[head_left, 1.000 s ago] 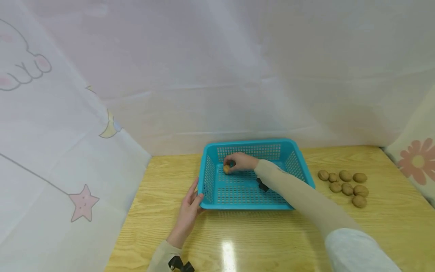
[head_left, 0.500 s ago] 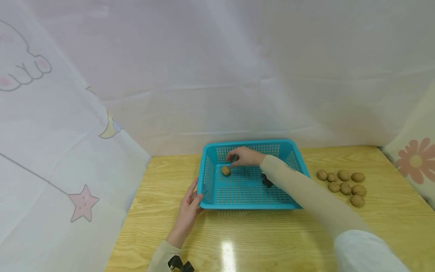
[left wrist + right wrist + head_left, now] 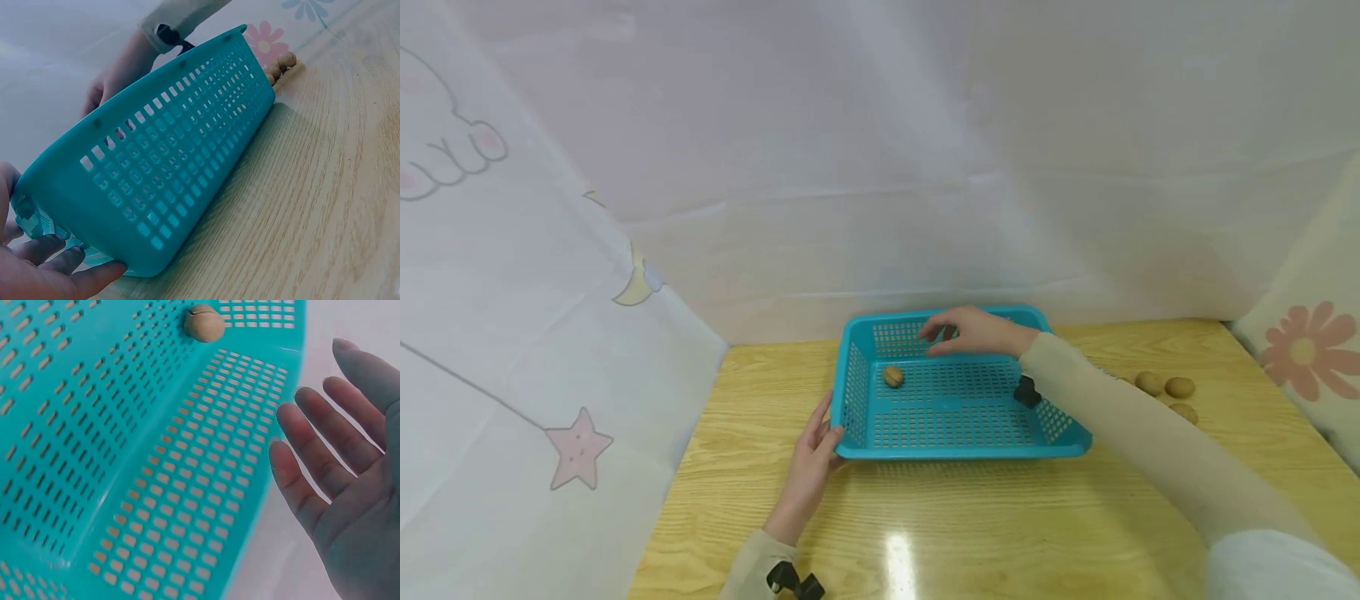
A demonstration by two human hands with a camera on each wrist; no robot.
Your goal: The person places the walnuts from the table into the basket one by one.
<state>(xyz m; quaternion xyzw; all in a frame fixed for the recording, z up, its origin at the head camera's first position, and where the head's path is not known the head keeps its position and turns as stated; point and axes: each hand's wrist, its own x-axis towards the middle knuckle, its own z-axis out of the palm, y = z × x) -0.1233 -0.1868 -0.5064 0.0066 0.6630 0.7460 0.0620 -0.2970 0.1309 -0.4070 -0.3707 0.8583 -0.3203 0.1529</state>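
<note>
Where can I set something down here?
Bare table in front of the basket, right of the left hand; bare basket floor right of the lone walnut. It's crowded right of the basket, where the right arm partly hides walnuts.

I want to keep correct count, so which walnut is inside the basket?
The single walnut in the turquoise plastic basket, near its back left corner; the other visible walnuts lie outside it on the wooden table.

Your right hand, fingers loosely spread, was near the turquoise basket. A walnut (its seam showing) lay inside.
</note>
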